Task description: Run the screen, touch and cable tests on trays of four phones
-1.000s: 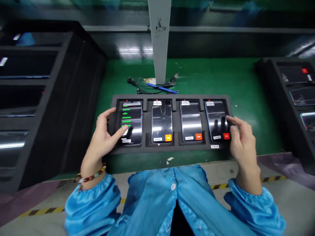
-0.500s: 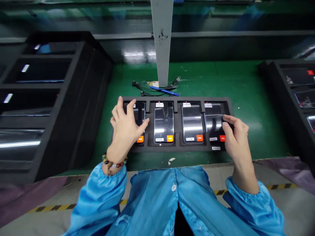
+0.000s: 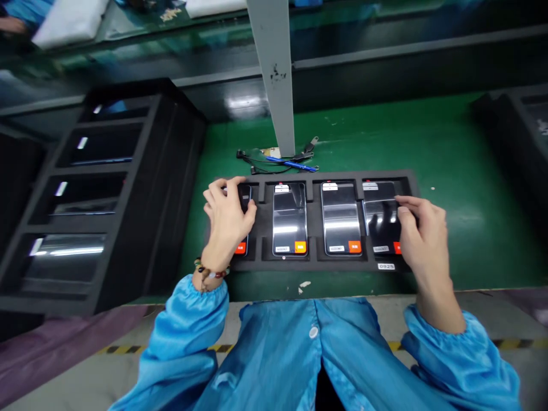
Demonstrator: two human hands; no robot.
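A black foam tray holds several phones side by side. My left hand lies over the leftmost phone, thumb apart from the curved fingers, covering much of it. With thumb and fingertips together, my right hand pinches the right edge of the rightmost phone, which looks slightly tilted in its slot. Between the hands, two phones lie flat, screens up, with orange stickers at their lower right corners. A label reading 0925 is on the tray's front edge.
Stacked black trays with phones stand at the left; another stack is at the right. Behind the tray, black cables and a blue pen lie at the foot of a grey post.
The view has shifted, showing more of the left side. My left hand's fingers have drawn in and curled over the leftmost phone. My right hand remains at the rightmost phone's edge.
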